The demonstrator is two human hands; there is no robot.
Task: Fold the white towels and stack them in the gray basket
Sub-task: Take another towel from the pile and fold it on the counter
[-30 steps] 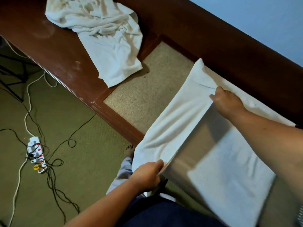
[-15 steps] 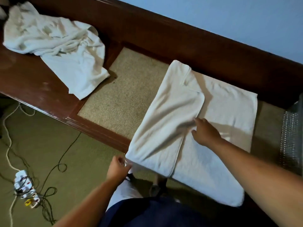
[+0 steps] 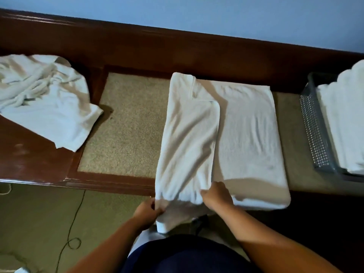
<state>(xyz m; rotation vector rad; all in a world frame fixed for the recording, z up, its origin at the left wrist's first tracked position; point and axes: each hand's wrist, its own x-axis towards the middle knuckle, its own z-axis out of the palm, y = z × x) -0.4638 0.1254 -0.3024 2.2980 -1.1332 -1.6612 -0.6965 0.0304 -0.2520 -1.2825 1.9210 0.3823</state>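
Both forearms reach forward to the near edge of the half-folded towel (image 3: pixel 246 134), which lies on the counter (image 3: pixel 29 154). The left hand (image 3: pixel 146 210) pinches its near-left corner. The right hand (image 3: pixel 216 195) grips the folded flap's near end. The gray basket (image 3: pixel 315 134) stands right of this towel.

A plain white half-folded towel (image 3: pixel 246 131) lies on a tabletop (image 3: pixel 29 158) of glossy dark reddish-brown wood with a speckled beige inset panel (image 3: pixel 128 131). The crumpled towel (image 3: pixel 45 107) is white too. The basket (image 3: pixel 315 134) is gray, its wall patterned with rows of small holes; the stacked towels (image 3: pixel 346 125) in it are white. The wall (image 3: pixel 197 12) is pale blue, the floor (image 3: pixel 39 223) olive green.
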